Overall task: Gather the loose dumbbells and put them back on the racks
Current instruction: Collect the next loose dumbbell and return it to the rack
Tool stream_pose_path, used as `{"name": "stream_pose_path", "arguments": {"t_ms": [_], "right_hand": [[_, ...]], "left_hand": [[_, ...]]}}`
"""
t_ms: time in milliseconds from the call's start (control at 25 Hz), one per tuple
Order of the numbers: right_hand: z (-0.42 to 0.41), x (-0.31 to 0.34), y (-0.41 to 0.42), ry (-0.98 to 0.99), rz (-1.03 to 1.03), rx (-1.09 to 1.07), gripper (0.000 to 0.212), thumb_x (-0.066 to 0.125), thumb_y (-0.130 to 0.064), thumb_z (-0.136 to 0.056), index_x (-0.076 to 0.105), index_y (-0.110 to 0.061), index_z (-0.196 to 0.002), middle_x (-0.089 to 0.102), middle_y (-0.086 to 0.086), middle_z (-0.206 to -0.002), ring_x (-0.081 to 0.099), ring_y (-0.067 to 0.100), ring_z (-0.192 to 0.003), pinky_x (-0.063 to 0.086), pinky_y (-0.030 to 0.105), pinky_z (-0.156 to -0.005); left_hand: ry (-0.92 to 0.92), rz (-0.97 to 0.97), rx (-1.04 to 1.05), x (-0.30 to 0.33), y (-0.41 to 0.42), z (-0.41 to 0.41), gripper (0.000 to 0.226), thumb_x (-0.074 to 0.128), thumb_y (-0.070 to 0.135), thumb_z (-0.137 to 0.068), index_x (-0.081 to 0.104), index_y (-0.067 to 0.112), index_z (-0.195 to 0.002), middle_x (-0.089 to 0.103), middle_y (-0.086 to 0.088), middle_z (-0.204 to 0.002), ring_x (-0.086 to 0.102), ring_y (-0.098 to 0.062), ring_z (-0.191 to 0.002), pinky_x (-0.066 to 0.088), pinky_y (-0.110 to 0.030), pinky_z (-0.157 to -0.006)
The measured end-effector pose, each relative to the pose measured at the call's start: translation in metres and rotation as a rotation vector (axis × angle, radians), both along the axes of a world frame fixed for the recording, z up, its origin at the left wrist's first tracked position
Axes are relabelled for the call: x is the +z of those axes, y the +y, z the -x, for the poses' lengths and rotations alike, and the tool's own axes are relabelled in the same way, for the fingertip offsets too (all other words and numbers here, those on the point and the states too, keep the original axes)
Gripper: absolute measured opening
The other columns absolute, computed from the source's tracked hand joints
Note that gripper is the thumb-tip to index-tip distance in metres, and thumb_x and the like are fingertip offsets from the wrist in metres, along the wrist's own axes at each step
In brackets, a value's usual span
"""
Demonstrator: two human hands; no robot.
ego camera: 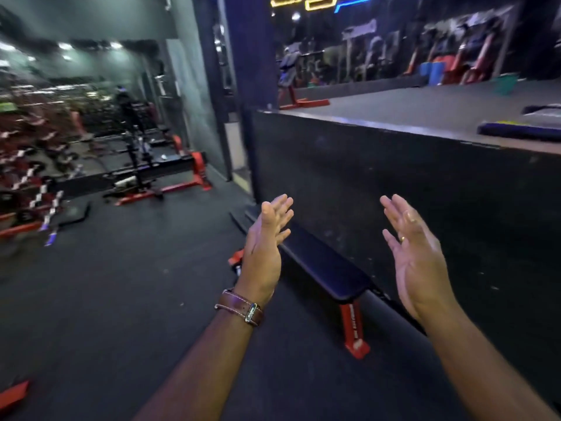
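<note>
Both of my hands are raised in front of me, palms facing each other, fingers stretched out and holding nothing. My left hand [267,247] has a brown leather strap on its wrist. My right hand [416,256] wears a ring. A blurred dumbbell rack [27,177] with red frame and several dumbbells stands at the far left, well away from both hands. No loose dumbbell shows near my hands.
A flat black bench [318,262] with red legs lies just beyond my hands, beside a tall black platform wall [394,189]. Mats [519,130] lie on top of the platform. A bench press station [158,171] stands at the back left. Dark rubber floor [121,284] spreads to the left.
</note>
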State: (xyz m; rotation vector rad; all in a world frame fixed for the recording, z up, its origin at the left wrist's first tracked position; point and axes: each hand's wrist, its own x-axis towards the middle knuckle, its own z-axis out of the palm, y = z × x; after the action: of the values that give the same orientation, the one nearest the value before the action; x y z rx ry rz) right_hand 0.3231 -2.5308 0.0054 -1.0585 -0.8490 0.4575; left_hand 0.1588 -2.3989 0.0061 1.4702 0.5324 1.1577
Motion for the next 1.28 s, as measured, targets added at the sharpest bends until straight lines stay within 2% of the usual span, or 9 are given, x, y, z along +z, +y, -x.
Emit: {"name": "stream_pose_path", "arguments": {"t_ms": [160,360,520,720,840,1040,1160,1240,1280], "right_hand": [[0.055,-0.011,0.119,0.008,0.041,0.129,0.104,0.064,-0.083,-0.059,0.047,-0.024,-0.143,0.056,-0.012,-0.143,0.044,-0.003,-0.136,0.028,0.041,-0.120],[0.072,-0.029,0.276,-0.018,0.051,0.241,0.104,0.064,-0.082,-0.062,0.046,-0.022,-0.144,0.055,-0.012,-0.144,0.044,-0.003,-0.136,0.028,0.041,-0.120],[0.054,-0.044,0.412,-0.022,0.073,0.285,0.100,0.063,-0.080,-0.064,0.046,-0.023,-0.144,0.055,-0.013,-0.143,0.044,-0.003,-0.136,0.028,0.042,-0.120],[0.034,-0.062,0.583,-0.025,0.166,0.336,0.089,0.059,-0.078,-0.071,0.047,-0.026,-0.142,0.055,-0.013,-0.143,0.044,-0.003,-0.135,0.028,0.043,-0.120],[0.023,-0.090,0.686,-0.002,0.258,0.360,0.076,0.055,-0.067,-0.078,0.048,-0.026,-0.142,0.055,-0.013,-0.144,0.045,-0.004,-0.134,0.028,0.043,-0.120],[0.007,-0.160,0.848,0.071,0.427,0.341,0.076,0.060,-0.064,-0.075,0.052,-0.025,-0.140,0.058,-0.011,-0.140,0.051,-0.003,-0.129,0.032,0.042,-0.118],[-0.004,-0.210,0.950,0.154,0.557,0.308,0.063,0.065,-0.052,-0.082,0.055,-0.022,-0.136,0.062,-0.008,-0.134,0.057,-0.002,-0.120,0.036,0.038,-0.116],[-0.011,-0.245,1.012,0.199,0.682,0.307,0.047,0.067,-0.038,-0.089,0.057,-0.021,-0.132,0.062,-0.006,-0.132,0.057,0.001,-0.118,0.037,0.035,-0.115],[-0.017,-0.266,1.042,0.213,0.744,0.302,0.050,0.066,-0.034,-0.090,0.053,-0.017,-0.136,0.059,-0.003,-0.136,0.055,0.004,-0.120,0.037,0.034,-0.114]], "left_hand": [[0.006,0.031,0.094,-0.011,0.096,0.065,0.092,0.033,0.080,-0.076,0.052,0.019,-0.142,0.059,0.001,-0.143,0.058,-0.010,-0.129,0.044,-0.041,-0.112],[-0.016,0.039,0.165,-0.037,0.228,0.087,0.116,0.042,0.099,-0.059,0.053,0.018,-0.142,0.061,0.001,-0.142,0.059,-0.009,-0.129,0.046,-0.037,-0.109],[0.018,0.017,0.251,-0.058,0.353,0.075,0.108,0.037,0.095,-0.067,0.051,0.020,-0.143,0.059,0.003,-0.144,0.058,-0.007,-0.129,0.045,-0.040,-0.111],[0.012,0.141,0.352,-0.087,0.504,0.047,0.087,0.033,0.081,-0.081,0.053,0.021,-0.141,0.060,0.002,-0.143,0.059,-0.009,-0.128,0.046,-0.040,-0.109],[0.024,0.239,0.374,-0.123,0.594,0.031,0.079,0.029,0.074,-0.084,0.053,0.022,-0.139,0.060,0.001,-0.142,0.059,-0.010,-0.128,0.048,-0.038,-0.107],[0.081,0.462,0.396,-0.211,0.749,0.004,0.070,0.029,0.066,-0.097,0.053,0.016,-0.140,0.061,-0.003,-0.141,0.061,-0.013,-0.124,0.049,-0.040,-0.105],[0.118,0.701,0.390,-0.271,0.845,-0.019,0.062,0.027,0.052,-0.104,0.054,0.009,-0.140,0.061,-0.009,-0.140,0.061,-0.020,-0.123,0.049,-0.041,-0.103],[0.151,0.863,0.388,-0.311,0.903,-0.037,0.060,0.029,0.050,-0.104,0.055,0.009,-0.138,0.061,-0.011,-0.139,0.060,-0.022,-0.122,0.050,-0.036,-0.094],[0.173,0.954,0.382,-0.333,0.930,-0.048,0.059,0.031,0.051,-0.104,0.055,0.009,-0.138,0.060,-0.011,-0.140,0.060,-0.022,-0.123,0.049,-0.034,-0.090]]}}
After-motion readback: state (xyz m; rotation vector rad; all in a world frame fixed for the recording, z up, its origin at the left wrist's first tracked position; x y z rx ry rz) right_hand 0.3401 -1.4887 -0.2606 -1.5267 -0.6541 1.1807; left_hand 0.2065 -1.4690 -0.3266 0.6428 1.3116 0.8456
